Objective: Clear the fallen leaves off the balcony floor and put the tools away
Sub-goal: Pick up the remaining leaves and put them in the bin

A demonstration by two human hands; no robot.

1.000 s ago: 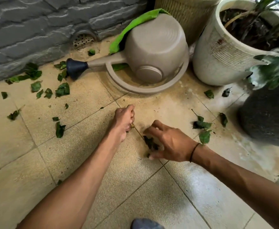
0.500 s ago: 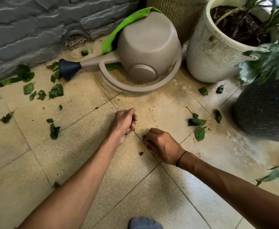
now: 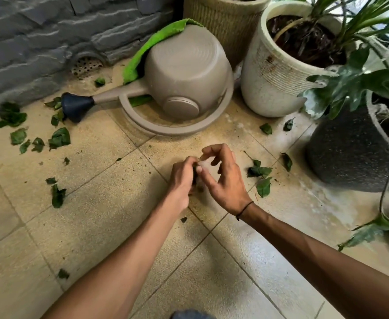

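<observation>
Green leaf scraps (image 3: 59, 138) litter the tiled floor (image 3: 92, 215), mostly toward its left edge. My left hand (image 3: 181, 180) is closed on gathered leaves; my right hand (image 3: 223, 180), fingers spread, passes more in. Gathering step. Next: collect the cluster (image 3: 259, 172) just right.

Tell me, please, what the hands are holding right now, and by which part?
The left hand is closed around a small dark wad, probably gathered leaves. The right hand touches it with open fingers. The exact hold is hidden.
</observation>
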